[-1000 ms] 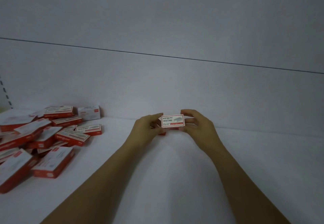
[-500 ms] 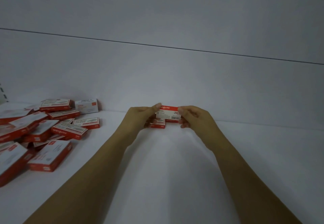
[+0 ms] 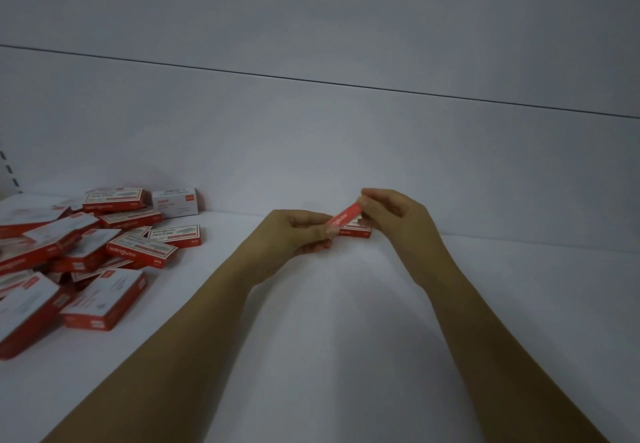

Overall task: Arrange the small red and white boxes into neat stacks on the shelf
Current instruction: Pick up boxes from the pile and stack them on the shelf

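Both hands hold one small red and white box above the white shelf, near the back wall. The box is tilted, its red narrow side towards me. My left hand pinches its lower left end. My right hand pinches its upper right end. Just behind and below it, another small box lies flat on the shelf, partly hidden by the held box and my right hand.
A loose pile of several red and white boxes covers the left part of the shelf. A white box stands on edge at the pile's back. The shelf's back wall rises right behind the hands.
The held box has been turned from its printed face towards me to its red narrow side, now tilted. Both hands stayed near the same spot.
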